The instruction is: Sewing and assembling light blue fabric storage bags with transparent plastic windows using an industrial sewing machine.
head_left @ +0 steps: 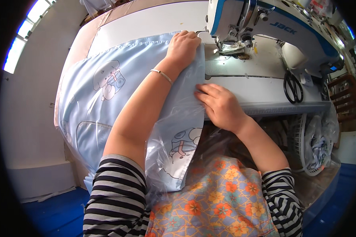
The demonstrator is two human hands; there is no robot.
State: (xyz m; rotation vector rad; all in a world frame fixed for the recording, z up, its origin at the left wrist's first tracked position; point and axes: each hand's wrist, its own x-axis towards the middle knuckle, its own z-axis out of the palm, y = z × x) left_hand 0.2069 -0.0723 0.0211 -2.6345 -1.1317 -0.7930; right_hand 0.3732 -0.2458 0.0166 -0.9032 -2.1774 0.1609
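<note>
A light blue fabric piece [142,59] with a printed cartoon puppy lies over the left of the sewing table, its far edge gathered. Part of it folds down toward my lap, and a clear plastic sheet seems to cover it there. My left hand [182,47] is closed on the cloth at its far right corner, just left of the sewing machine [241,23]. Nearer to me, my right hand [222,106] pinches the cloth's right edge; its thumb is mostly hidden. The lit needle area is right of my left hand, with no blue fabric under it.
Black-handled scissors [293,87] lie on the right of the white table [253,89]. A white plastic basket [300,138] with plastic and cloth scraps stands below the table's right end. A wooden chair [344,93] is at the far right.
</note>
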